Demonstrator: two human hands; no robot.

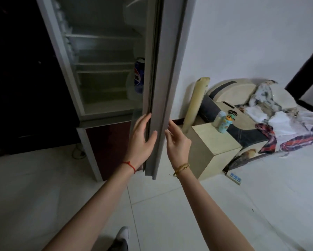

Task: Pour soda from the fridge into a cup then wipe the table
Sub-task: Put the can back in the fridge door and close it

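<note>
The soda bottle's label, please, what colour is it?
Blue, with a red-white-blue round logo, on the soda bottle; head view.

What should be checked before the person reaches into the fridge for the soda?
1. Grey fridge door open: ok.
2. Blue-labelled soda bottle visible in the door shelf: ok, partly hidden by the door edge.
3. Left hand free, on the door's inner edge: ok.
4. Right hand empty, by the door's outer face: ok.
5. Bottle cap closed: cannot tell.
6. Cup in view: not ok.
</note>
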